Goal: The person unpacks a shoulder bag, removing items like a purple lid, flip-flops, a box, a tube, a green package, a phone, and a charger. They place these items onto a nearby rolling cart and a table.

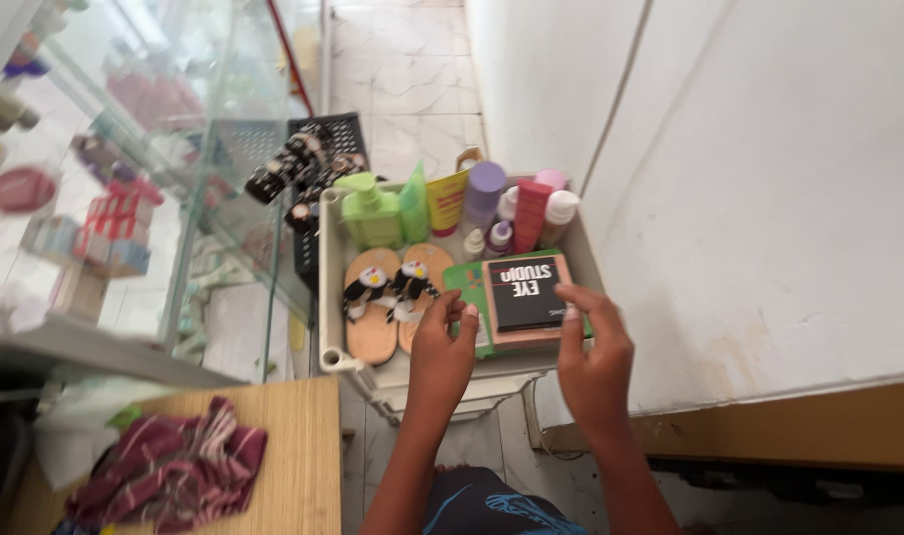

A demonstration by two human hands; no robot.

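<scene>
1. Wall (769, 178), white and scuffed, fills the right side; a brown ledge runs along its foot; pale marbled floor shows beyond.
2. Glass cabinet (125, 178) stands on the left, its shelves holding blurred boxes and jars; I cannot tell them apart.
3. Wooden tabletop (293, 446) sits at lower left with a maroon striped cloth (174, 471) heaped on it.
4. White tray (328, 297), the top tier of a cart, stands between cabinet and wall; a dark crate (323, 159) of small black items lies behind it on the floor.
5. Bottles (472, 203) stand upright along the tray's far edge: green pump bottle, green tube, yellow tube, lilac, pink and white ones, close together.
6. Sandals (388, 297), a tan pair with black and white toy trims, lie flat in the tray's left half, just beside the box.
7. Box (526, 294), flat, pink-edged with a black face, rests on a green card in the tray's right near corner; its long axis runs away from the person, slightly tilted to the right.
8. Right hand (596, 362) has its fingers curled over the box's right edge, thumb beneath the near corner; it looks to be gripping the box.
9. Left hand (444, 347) is loosely open, fingertips touching the box's left near edge and the green card; it grips nothing firmly that I can see.
10. Box lies straight ahead of both hands, between them; the right hand has the fuller hold and is the closer.
</scene>
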